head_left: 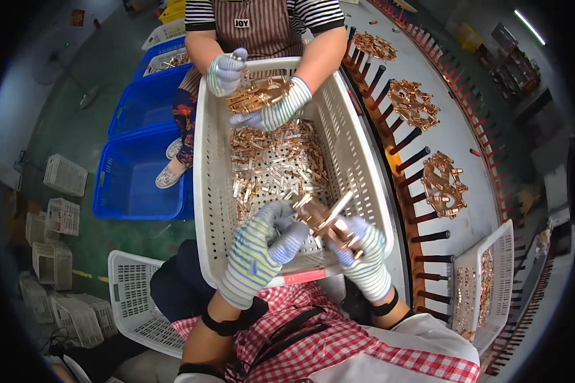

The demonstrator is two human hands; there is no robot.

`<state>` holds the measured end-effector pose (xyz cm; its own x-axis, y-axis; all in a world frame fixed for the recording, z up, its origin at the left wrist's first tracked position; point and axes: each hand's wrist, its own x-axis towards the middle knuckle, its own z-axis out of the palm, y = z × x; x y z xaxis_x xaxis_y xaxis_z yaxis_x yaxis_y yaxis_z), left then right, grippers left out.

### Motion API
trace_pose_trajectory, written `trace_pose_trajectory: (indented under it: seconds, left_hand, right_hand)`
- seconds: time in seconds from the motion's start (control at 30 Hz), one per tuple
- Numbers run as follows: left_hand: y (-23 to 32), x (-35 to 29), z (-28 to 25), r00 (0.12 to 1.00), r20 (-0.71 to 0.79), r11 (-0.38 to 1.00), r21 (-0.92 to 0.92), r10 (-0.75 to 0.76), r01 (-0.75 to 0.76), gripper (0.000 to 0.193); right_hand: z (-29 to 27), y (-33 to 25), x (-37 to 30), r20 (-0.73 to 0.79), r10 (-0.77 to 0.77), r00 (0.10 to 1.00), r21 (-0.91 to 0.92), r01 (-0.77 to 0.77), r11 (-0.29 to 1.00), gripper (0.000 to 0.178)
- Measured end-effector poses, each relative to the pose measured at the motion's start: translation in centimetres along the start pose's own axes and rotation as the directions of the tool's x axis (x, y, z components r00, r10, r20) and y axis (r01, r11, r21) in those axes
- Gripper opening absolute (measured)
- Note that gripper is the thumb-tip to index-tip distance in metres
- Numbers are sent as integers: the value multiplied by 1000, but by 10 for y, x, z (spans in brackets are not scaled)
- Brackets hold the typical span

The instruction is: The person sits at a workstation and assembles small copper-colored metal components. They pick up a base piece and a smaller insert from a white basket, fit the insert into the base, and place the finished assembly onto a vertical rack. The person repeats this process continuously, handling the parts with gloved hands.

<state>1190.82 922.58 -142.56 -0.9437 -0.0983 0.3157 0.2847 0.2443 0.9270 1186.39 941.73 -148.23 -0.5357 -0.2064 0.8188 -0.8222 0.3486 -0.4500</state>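
My right hand (368,260), in a striped knit glove, is closed around a copper-coloured metal casting with pin-like prongs (319,218), held above the near end of a white perforated basket (209,217). My left hand (254,249), gloved alike, has its fingers curled at the casting's left end. Whether they grip the casting or a small piece is hidden. Below, many small copper and silvery pins (281,169) cover much of the basket's bottom. Across from me, a co-worker's gloved hands (281,108) hold a similar copper casting (257,96) over the far end.
On the right, a grey bench (457,121) carries several ring-shaped copper castings (444,184) beside a rack of dark rods (431,258). A white basket of copper pieces (469,287) is tilted at the near right. Blue crates (112,185) and white baskets (124,281) stand at left.
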Motion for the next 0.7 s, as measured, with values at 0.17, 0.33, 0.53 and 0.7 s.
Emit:
trace_pose_trajectory:
  seconds: [0.17,0.33,0.53,0.7]
  left_hand:
    - [4,-29,0,998,22,925,378,-61,48,22]
    - [-14,-85,-2,742,196,310,818,641,-484,30]
    - [19,-117,13,992,106,998,8,-69,68,14]
    - [3,-174,-3,915,254,503,772,314,-388,24]
  right_hand:
    - [-9,-32,-24,84,83,993,5,-84,996,29]
    - [-35,-28,-60,-145,429,892,-141,-447,883,17]
    - [-31,-79,-83,254,53,966,-74,-35,997,52]
    - [-40,-102,-107,16,374,927,137,-372,918,28]
